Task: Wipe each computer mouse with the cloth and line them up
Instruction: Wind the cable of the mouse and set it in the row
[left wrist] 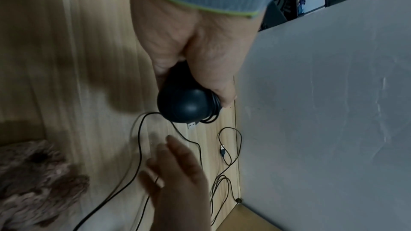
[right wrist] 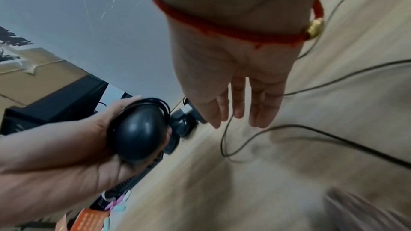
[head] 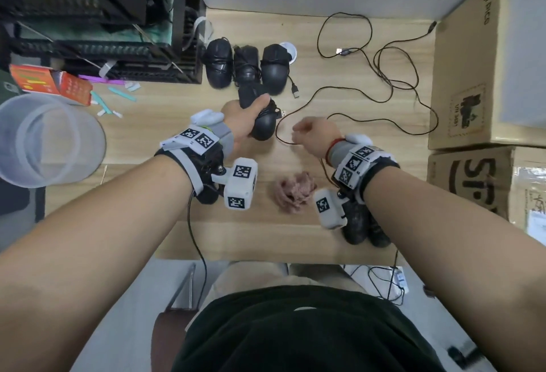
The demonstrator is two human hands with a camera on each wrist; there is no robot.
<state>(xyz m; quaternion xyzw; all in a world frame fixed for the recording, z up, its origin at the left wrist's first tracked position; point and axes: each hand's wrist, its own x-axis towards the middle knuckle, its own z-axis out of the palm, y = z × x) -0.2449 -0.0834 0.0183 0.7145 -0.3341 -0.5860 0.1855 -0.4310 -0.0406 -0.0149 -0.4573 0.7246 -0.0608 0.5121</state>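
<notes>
So the wooden worktop has two cardboard boxes stacked along its right edge and a black rack at the far left corner, with a clear plastic tub off the left edge. Three black mice sit side by side near the far edge, cords wrapped round them. A loose black cable snakes over the right half of the worktop. The pinkish cloth is crumpled up near the front edge, roughly mid-worktop, nobody touching it. Two more dark mice lie by the front right, partly hidden under the right wrist. Left hand has its grip wrapped around a black mouse with its cord bundled on, held up just in front of the row. Right hand hovers beside it over the cable, fingers loose and straight, grip holding nothing.
</notes>
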